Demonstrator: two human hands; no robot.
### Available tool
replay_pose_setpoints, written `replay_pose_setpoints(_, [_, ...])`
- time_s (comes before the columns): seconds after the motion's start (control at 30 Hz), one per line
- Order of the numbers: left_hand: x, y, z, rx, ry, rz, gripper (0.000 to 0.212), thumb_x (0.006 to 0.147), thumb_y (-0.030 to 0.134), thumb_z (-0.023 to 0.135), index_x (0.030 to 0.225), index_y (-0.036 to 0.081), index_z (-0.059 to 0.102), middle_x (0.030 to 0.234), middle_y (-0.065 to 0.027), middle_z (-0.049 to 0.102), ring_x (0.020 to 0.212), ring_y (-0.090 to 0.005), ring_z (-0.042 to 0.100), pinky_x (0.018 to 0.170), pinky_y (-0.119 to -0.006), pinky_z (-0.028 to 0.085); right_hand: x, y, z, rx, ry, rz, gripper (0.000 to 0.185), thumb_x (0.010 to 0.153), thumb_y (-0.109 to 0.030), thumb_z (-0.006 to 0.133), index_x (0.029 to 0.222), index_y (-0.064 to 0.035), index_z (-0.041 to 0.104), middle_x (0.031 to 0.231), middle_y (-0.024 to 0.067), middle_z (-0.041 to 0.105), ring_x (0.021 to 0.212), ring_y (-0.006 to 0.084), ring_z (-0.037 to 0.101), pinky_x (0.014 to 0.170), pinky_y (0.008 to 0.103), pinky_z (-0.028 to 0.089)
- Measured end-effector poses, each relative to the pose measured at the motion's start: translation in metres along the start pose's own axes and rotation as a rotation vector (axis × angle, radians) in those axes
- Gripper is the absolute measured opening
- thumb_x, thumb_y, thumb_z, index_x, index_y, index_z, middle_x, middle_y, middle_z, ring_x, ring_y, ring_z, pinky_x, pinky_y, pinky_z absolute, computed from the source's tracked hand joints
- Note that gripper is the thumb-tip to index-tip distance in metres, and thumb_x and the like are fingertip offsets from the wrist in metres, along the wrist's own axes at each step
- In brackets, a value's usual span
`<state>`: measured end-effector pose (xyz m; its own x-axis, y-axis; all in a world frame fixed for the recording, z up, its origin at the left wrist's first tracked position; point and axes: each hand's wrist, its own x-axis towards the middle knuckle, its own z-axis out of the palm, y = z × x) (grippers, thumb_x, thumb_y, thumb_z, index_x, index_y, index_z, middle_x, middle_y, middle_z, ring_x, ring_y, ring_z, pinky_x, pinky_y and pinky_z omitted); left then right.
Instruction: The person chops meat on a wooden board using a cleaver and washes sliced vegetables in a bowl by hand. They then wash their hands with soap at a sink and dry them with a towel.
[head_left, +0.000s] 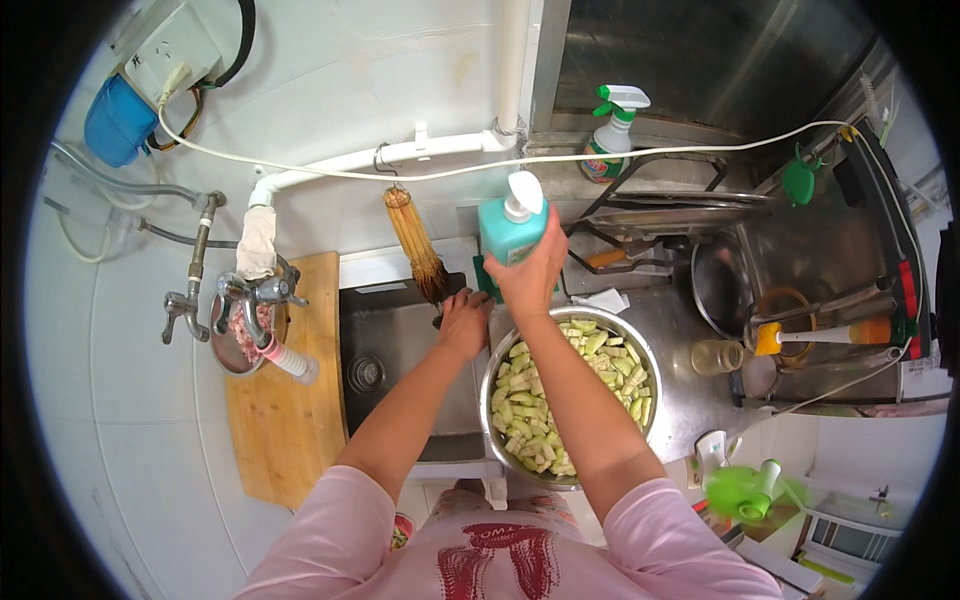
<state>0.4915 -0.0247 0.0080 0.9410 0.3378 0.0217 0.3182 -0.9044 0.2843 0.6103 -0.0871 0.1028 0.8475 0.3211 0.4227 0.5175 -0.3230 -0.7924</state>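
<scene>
My right hand (534, 271) grips a teal pump bottle (499, 225) with a white pump head, standing or held at the back of the counter. My left hand (466, 324) reaches to the back right corner of the steel sink (409, 360); its fingertips are beside a dark green scouring pad (486, 279), and what lies under them is hidden. Close to that hand hang the dark tips of a bamboo pot brush (411, 236). Below my right forearm a large steel bowl (487, 420) holds cut pale green vegetable pieces (529, 420), partly covered by the arm.
Left of the sink lies a wooden board (289, 427), with a bowl of chopped meat (244, 330) under the tap (251, 300). A spray bottle (609, 142) stands on the sill. Pans (721, 285) and a glass jar (716, 358) sit right. A white cable (450, 174) crosses above.
</scene>
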Motion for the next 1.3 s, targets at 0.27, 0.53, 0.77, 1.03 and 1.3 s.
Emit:
replay_pose_setpoints(0.27, [0.001,-0.005,-0.004,-0.063,-0.026,-0.002,0.047,0.063,-0.001,0.058,0.109,0.009,0.061,0.121,-0.0070,0.053,0.117,-0.0292,0.042,0.096,-0.042,0.032,-0.023,-0.001,0.002,-0.025,0.127,0.027,0.100,0.054,-0.017,0.078,0.137,-0.0039,0.026,0.126,0.0222,0.038,0.117,0.0393,0.035,0.099,0.0489,0.027])
replay_pose_setpoints(0.53, [-0.002,-0.004,-0.026,-0.208,0.252,0.024,0.043,0.063,-0.007,0.052,0.101,0.008,0.063,0.108,-0.0110,0.058,0.108,-0.0298,0.049,0.092,-0.041,0.035,-0.028,-0.003,-0.003,0.034,0.109,0.012,0.098,0.058,-0.018,0.081,0.137,-0.0020,0.025,0.130,0.0234,0.035,0.120,0.0414,0.033,0.100,0.0499,0.027])
replay_pose_setpoints(0.77, [0.031,0.060,-0.155,-0.291,0.753,0.217,0.053,0.061,-0.013,0.047,0.109,0.006,0.060,0.111,-0.0096,0.059,0.106,-0.0297,0.051,0.092,-0.039,0.036,-0.037,-0.030,-0.051,0.235,0.228,0.046,0.064,0.081,-0.025,0.067,0.130,0.0032,0.037,0.131,0.0242,0.037,0.120,0.0362,0.039,0.100,0.0449,0.032])
replay_pose_setpoints(1.03, [0.053,0.063,-0.166,-0.017,0.578,0.367,0.061,0.065,-0.006,0.056,0.123,0.011,0.052,0.127,-0.0012,0.052,0.116,-0.0247,0.045,0.097,-0.043,0.031,0.005,-0.052,-0.068,1.526,0.002,0.856,0.052,0.097,-0.035,0.041,0.118,0.0124,0.044,0.120,0.0262,0.050,0.116,0.0334,0.049,0.101,0.0405,0.038])
replay_pose_setpoints(1.3, [0.058,0.063,-0.156,-0.035,0.651,0.355,0.055,0.068,-0.004,0.056,0.121,0.012,0.053,0.125,-0.0006,0.053,0.114,-0.0210,0.048,0.099,-0.042,0.030,0.006,-0.057,-0.064,1.618,0.016,0.940,0.052,0.096,-0.040,0.041,0.113,0.0093,0.047,0.118,0.0252,0.051,0.114,0.0330,0.050,0.102,0.0415,0.038])
